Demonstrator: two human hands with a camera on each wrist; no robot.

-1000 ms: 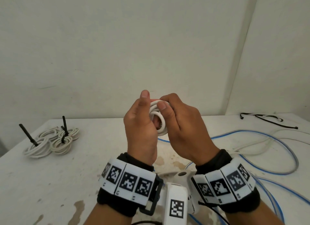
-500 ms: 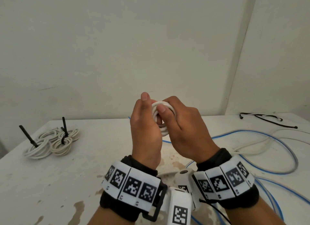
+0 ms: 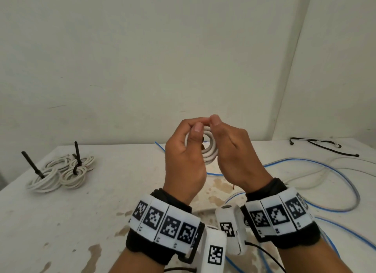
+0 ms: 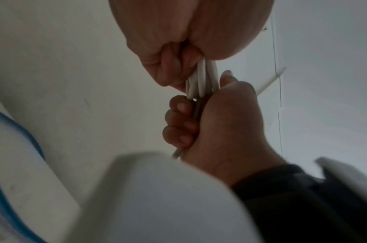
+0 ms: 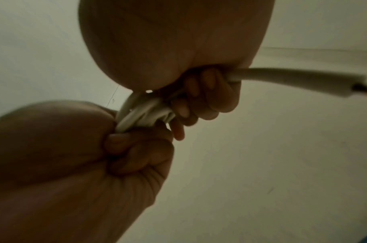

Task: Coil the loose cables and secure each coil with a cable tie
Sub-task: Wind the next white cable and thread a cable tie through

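Above the table's middle, both hands hold a small white cable coil (image 3: 210, 150) of several turns. My left hand (image 3: 186, 150) grips its left side, thumb across the front. My right hand (image 3: 234, 148) grips its right side, its thumb meeting the left fingers on top. In the left wrist view the coil (image 4: 201, 78) is edge-on between the left fingers (image 4: 168, 69) and the right hand (image 4: 215, 125). In the right wrist view the coil (image 5: 143, 115) is pinched from both sides, and its cut free end (image 5: 299, 82) sticks out past the right fingers (image 5: 199, 102).
Two tied white coils (image 3: 61, 171) with upright black tie tails lie at the table's left. Loose blue cable (image 3: 305, 162) and white cable (image 3: 335, 169) sprawl on the right. Black cable ties (image 3: 317, 146) lie at the far right corner. The table (image 3: 101, 201) is stained.
The hands have drifted slightly right and parted a little. The right fingers have slid off the coil's front, so its open face now shows between the hands.
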